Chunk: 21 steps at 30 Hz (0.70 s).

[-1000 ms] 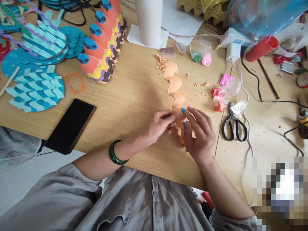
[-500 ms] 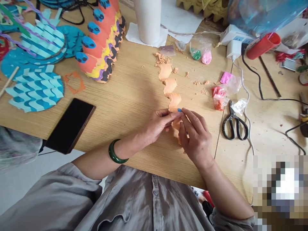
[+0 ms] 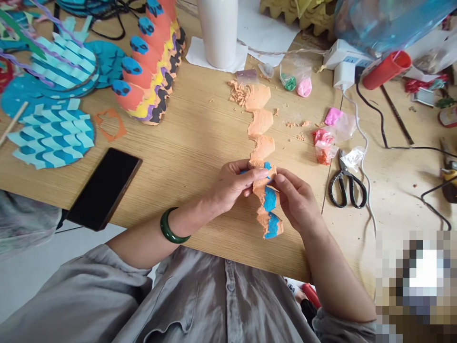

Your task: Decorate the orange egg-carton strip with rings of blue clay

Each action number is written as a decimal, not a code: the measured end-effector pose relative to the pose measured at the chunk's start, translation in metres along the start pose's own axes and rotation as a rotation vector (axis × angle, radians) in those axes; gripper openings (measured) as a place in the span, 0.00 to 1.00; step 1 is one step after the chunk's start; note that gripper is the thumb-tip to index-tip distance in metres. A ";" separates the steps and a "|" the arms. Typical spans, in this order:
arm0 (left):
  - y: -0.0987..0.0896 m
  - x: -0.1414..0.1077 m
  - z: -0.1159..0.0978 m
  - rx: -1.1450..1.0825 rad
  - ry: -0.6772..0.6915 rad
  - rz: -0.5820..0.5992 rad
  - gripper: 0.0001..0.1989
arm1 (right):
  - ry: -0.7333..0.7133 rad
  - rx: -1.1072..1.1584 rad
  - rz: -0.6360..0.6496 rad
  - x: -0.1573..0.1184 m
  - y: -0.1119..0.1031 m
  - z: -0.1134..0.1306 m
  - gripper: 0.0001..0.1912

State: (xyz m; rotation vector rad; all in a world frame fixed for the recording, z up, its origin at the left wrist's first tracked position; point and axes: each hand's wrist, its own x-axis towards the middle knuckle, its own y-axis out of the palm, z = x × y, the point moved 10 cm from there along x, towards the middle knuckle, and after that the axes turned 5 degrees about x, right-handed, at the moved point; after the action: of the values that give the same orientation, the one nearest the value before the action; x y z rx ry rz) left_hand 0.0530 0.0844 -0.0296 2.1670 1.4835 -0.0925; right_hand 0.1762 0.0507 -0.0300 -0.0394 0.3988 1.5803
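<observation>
A long orange scalloped strip [image 3: 262, 121], with a crumbly, clay-like surface, runs away from me across the table. Blue clay patches [image 3: 270, 199] cover part of its near segments; the far segments are plain orange. My left hand [image 3: 232, 183] is closed on the strip's left side, thumb on top beside a blue patch, and a bit of blue shows by its fingers. From the right, my right hand [image 3: 294, 193] pinches the strip's edge between thumb and fingers. Its other fingertips are hidden beneath. A dark green bangle [image 3: 169, 226] circles my left wrist.
Left of the strip lie a phone [image 3: 105, 188], blue scaled discs [image 3: 53, 136] and an orange piece with blue-spotted bumps [image 3: 146, 76]. Scissors [image 3: 346, 183], a white cable [image 3: 366, 157] and bagged red clay [image 3: 324, 145] are to the right. A white cylinder [image 3: 217, 35] stands behind.
My right hand has turned and moved from over the strip to its right edge, uncovering the blue patches. The strip's far end has shifted right and lies flatter to view.
</observation>
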 end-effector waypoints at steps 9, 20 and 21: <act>0.010 0.002 0.007 -0.154 -0.113 0.129 0.19 | -0.174 -0.074 -0.083 -0.002 -0.008 0.018 0.18; 0.005 0.003 -0.002 0.044 0.065 0.159 0.15 | -0.153 -0.066 -0.084 -0.001 -0.009 0.009 0.20; 0.005 0.003 -0.002 0.045 0.072 0.156 0.16 | -0.142 -0.064 -0.088 0.000 -0.010 0.008 0.21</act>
State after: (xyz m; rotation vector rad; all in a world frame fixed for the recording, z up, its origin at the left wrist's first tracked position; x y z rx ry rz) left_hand 0.0583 0.0867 -0.0271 2.3360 1.3574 0.0061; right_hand 0.1876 0.0524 -0.0248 0.0064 0.2325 1.4979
